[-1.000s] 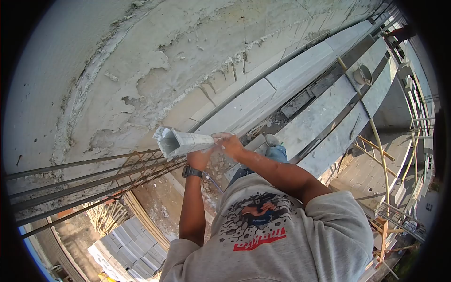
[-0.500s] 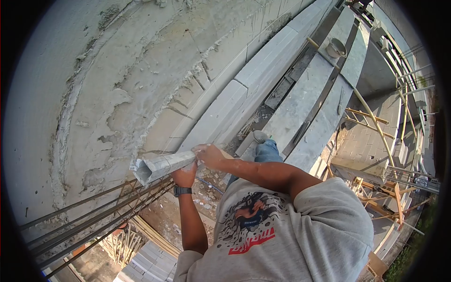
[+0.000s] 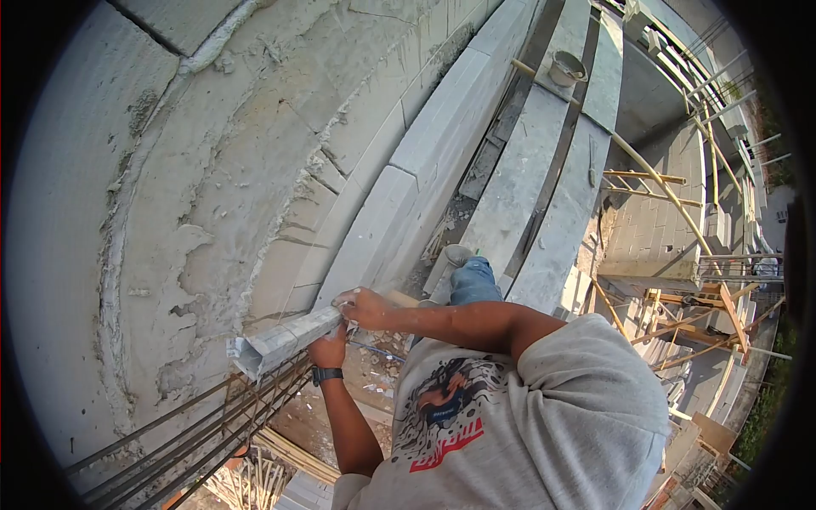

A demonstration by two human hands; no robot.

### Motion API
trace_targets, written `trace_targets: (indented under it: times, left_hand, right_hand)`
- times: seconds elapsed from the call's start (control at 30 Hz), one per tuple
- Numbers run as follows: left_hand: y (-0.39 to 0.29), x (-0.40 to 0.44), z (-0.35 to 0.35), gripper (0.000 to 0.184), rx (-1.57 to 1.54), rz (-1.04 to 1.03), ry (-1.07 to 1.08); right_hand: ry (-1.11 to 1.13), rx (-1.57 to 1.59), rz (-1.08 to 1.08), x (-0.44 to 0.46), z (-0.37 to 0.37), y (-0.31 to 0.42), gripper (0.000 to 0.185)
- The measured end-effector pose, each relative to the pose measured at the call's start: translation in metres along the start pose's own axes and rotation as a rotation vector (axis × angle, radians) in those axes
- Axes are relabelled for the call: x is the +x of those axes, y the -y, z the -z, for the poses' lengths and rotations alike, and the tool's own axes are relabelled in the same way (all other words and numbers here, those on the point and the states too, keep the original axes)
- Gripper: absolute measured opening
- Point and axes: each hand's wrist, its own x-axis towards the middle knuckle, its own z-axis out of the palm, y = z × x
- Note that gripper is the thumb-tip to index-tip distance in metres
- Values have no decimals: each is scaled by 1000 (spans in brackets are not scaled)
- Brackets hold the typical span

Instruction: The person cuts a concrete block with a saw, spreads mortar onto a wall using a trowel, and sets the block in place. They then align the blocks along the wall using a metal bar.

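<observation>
A long, pale grey hollow tube (image 3: 293, 333), smeared with mortar and with a ragged, angular open end, lies slantwise along the wall. My left hand (image 3: 328, 347), below a dark wrist watch, holds it from underneath. My right hand (image 3: 364, 308) grips its upper part near the other end, fingers closed over it. Both hands are close together, in front of the rough mortared wall (image 3: 246, 170). Where the tube ends behind my right hand is hidden. Under it, several steel reinforcing bars (image 3: 204, 425) run out from the wall.
A ledge of pale blocks (image 3: 374, 212) runs along the wall. Beside it are scaffold planks (image 3: 518, 183) with a mortar bucket (image 3: 567, 68) and a trowel-like tool (image 3: 592, 161). Bamboo poles (image 3: 654, 187) cross at right. Below lie rubble and stacked blocks (image 3: 306, 493).
My view has shifted, so the planks and bucket sit further left and higher. Both hands and the tube appear lower in view, with my grip kept on the tube.
</observation>
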Motion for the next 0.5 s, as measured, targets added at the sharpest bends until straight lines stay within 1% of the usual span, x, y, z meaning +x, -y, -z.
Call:
trace_targets:
  times: [0.1,0.17,0.23,0.27,0.33,0.43,0.5]
  left_hand:
    - [-5,-3,0,57,56,-15,-31]
    - [-8,-5,0,54,-12,3,-10]
    - [-12,-6,1,52,-41,17,-5]
    - [-14,-7,1,51,-38,22,-13]
    - [-17,-6,1,49,-39,28,-25]
    - [-15,-5,0,49,-75,33,-28]
    - [-8,-5,-2,49,-127,47,-24]
  right_hand:
    - [56,59,-36,0,3,5,30]
    - [101,75,-56,0,9,8,28]
    - [74,-251,275,7,2,-15,25]
    - [61,-412,440,7,1,-15,24]
    - [122,-280,253,8,-1,-15,24]
    - [167,-84,-25,6,6,10,27]
    - [180,-41,-76,7,8,11,29]
